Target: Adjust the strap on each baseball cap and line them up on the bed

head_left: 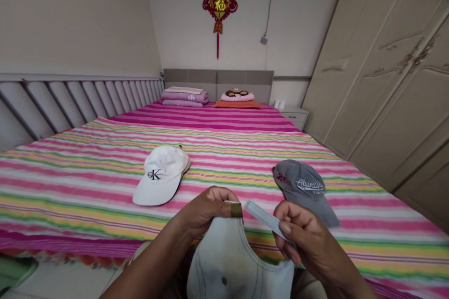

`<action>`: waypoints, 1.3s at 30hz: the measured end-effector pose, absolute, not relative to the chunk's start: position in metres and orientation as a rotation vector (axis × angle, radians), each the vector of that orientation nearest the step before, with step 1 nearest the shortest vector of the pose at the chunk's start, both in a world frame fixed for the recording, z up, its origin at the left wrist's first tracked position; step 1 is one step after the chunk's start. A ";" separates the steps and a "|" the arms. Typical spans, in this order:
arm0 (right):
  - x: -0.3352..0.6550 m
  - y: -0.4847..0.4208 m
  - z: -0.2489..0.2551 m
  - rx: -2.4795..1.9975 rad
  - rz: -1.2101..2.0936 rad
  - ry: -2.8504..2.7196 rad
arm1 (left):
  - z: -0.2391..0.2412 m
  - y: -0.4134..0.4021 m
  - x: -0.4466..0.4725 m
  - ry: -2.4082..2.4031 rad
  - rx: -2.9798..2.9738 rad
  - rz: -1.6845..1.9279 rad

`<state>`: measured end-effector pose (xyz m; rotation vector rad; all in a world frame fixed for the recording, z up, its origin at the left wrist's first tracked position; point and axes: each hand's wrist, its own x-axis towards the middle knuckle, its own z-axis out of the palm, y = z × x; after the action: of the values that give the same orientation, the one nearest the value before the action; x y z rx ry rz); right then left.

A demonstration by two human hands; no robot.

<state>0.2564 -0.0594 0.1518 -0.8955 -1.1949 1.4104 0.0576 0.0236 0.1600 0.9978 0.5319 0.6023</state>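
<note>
One pink-yellow-green striped cloth bedspread (224,149) is topped with a white cloth cap (164,163) and a grey cloth cap (301,177). By its near edge, a pale-blue cloth cap's (224,252) held up, narrow strap (263,215) pinched snugly by the right hand (304,236), olive rectangular tab (236,210) by the left hand (208,208).

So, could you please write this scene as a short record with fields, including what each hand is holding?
Left hand: pinches the pale cap at its edge, by an olive tab
Right hand: holds a pale strap
Strap end: apart from the tab
White cap: on the bed, left side, "CK" lettering
Grey cap: on the bed, right side, "Always" lettering
Bed cover: multicoloured stripes
Wall: red and gold ornament
</note>
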 end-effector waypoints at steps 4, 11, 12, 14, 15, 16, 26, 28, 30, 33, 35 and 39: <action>0.257 -0.058 0.155 -0.906 1.433 -1.234 | 0.159 0.025 0.056 0.522 0.964 0.584; 0.255 -0.055 0.153 -0.954 1.465 -1.226 | 0.161 0.024 0.055 0.480 0.949 0.563; 0.255 -0.055 0.153 -0.954 1.470 -1.229 | 0.161 0.024 0.055 0.469 0.949 0.560; 0.256 -0.055 0.152 -0.949 1.483 -1.241 | 0.161 0.024 0.055 0.446 0.949 0.554; 0.256 -0.055 0.152 -0.947 1.491 -1.255 | 0.160 0.024 0.054 0.438 0.949 0.552; 0.256 -0.054 0.152 -0.951 1.495 -1.271 | 0.160 0.024 0.054 0.434 0.950 0.550; 0.248 -0.054 0.170 -1.186 1.269 -1.527 | 0.157 0.021 0.057 0.524 1.097 0.504; 0.247 -0.055 0.173 -1.194 1.171 -1.591 | 0.158 0.019 0.058 0.536 1.126 0.495; 0.246 -0.054 0.174 -1.205 1.102 -1.631 | 0.158 0.018 0.058 0.539 1.135 0.500; 0.247 -0.054 0.173 -1.217 1.079 -1.656 | 0.159 0.016 0.059 0.531 1.143 0.518; 0.247 -0.054 0.173 -1.216 1.096 -1.664 | 0.159 0.015 0.060 0.516 1.136 0.538; 0.247 -0.054 0.174 -1.182 1.166 -1.646 | 0.159 0.013 0.063 0.488 1.130 0.597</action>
<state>0.2470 -0.0539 0.1744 -1.1820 -1.6460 1.1661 0.0629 0.0128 0.1594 1.1296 0.4878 0.5973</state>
